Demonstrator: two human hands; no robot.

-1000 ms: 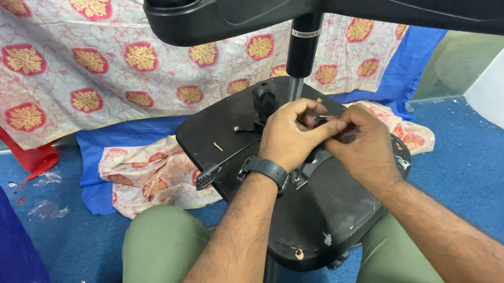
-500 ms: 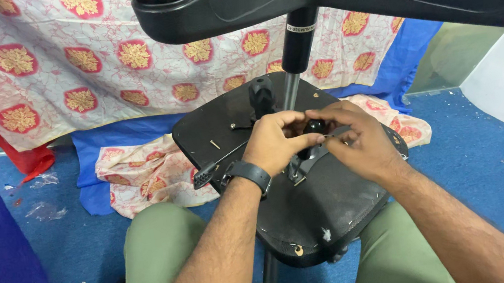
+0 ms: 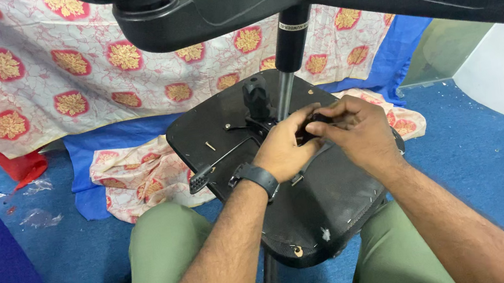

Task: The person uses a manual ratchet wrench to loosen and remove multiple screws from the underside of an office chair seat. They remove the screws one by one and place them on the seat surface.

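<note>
Your left hand (image 3: 284, 150) and right hand (image 3: 354, 129) are both pinched shut around the small black knob (image 3: 313, 122) on the mechanism under the upturned black plastic seat base (image 3: 318, 204) resting on your lap. The gas cylinder (image 3: 286, 65) is seated already; I'd say fiddly bits remain.

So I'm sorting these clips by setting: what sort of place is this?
Probably an office floor used as a makeshift repair spot: blue carpet, patterned cloths spread about, and an upturned office chair seat across the person's lap.
</note>
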